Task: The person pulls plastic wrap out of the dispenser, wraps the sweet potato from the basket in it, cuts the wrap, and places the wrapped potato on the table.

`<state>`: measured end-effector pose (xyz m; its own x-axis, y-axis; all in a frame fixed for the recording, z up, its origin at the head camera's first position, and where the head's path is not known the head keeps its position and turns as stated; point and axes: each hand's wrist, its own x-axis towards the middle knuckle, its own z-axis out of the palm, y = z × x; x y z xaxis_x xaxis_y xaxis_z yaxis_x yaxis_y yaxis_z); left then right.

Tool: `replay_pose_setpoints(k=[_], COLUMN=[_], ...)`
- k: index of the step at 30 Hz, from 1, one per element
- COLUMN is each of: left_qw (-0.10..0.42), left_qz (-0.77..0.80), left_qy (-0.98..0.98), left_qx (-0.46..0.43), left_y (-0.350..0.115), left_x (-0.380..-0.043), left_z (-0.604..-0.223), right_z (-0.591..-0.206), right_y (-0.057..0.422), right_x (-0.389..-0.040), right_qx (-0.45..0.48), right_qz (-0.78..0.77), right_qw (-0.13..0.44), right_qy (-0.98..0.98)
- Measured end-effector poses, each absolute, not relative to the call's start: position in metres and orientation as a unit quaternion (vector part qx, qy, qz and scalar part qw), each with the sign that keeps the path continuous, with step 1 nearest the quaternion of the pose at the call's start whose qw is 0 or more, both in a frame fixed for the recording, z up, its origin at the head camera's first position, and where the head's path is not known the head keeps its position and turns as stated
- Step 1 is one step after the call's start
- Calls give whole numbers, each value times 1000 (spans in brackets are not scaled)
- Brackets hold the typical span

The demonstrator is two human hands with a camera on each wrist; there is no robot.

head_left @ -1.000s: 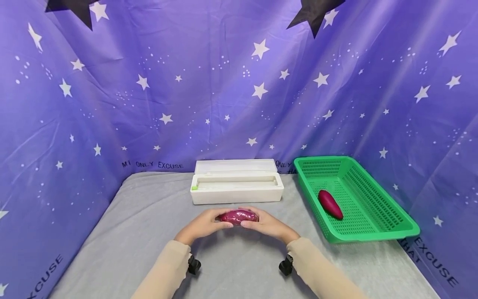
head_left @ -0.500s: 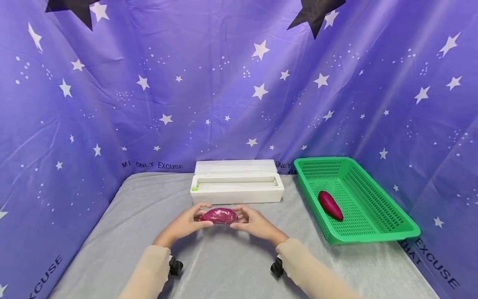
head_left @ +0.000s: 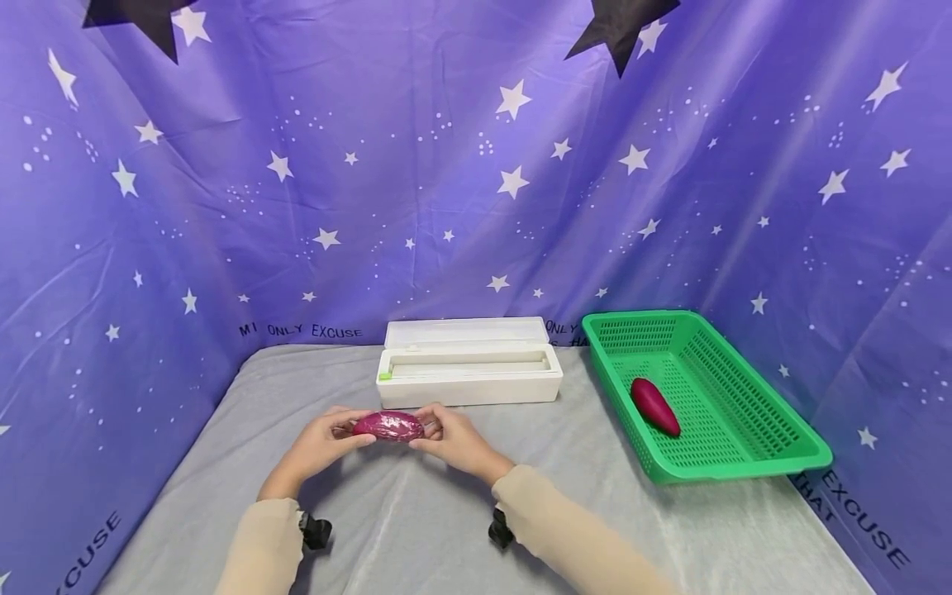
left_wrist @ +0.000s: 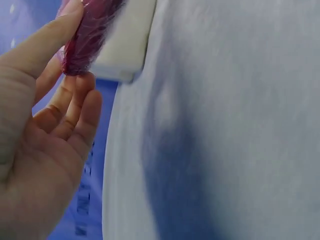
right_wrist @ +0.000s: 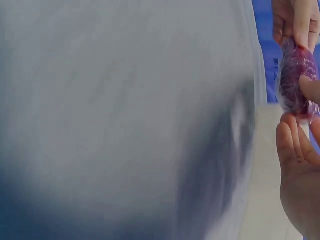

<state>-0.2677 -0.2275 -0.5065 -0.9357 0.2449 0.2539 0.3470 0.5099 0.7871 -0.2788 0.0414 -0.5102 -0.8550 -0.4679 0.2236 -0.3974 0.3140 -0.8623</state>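
A purple-red sweet potato wrapped in shiny clear film is held level between both hands, above the grey cloth and in front of the white box. My left hand pinches its left end between thumb and fingers. At the other end, the right hand grips it the same way. In the left wrist view, creased film covers the sweet potato, and the lower fingers of that hand curve free below it. The right wrist view shows the wrapped sweet potato with a thumb pressed on its side.
The white film box stands behind the hands with its lid raised. To the right is a green perforated basket with an unwrapped purple-red sweet potato inside. Grey cloth covers the table, and a purple star-patterned curtain surrounds it.
Both hands have carried the wrapped sweet potato to the left, from before the box's middle to near its left end. The box, basket and other sweet potato stay put.
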Motion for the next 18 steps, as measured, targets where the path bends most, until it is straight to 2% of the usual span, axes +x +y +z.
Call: replay_pose_setpoints(k=[6, 12, 18], left_qw=[79, 118, 109], left_qz=[-465, -479, -492], left_qy=[-873, -866, -863], left_qx=[-122, -77, -29], left_y=[-253, -271, -285], left_x=[-264, -263, -260], left_z=[-508, -510, -509], right_z=[-510, -508, -507], right_y=[9, -15, -36], right_x=[-277, -275, -276], right_qx=[-258, -259, -257], right_qz=[-534, -561, -567], right_qw=[7, 18, 26], right_qy=[805, 786, 782])
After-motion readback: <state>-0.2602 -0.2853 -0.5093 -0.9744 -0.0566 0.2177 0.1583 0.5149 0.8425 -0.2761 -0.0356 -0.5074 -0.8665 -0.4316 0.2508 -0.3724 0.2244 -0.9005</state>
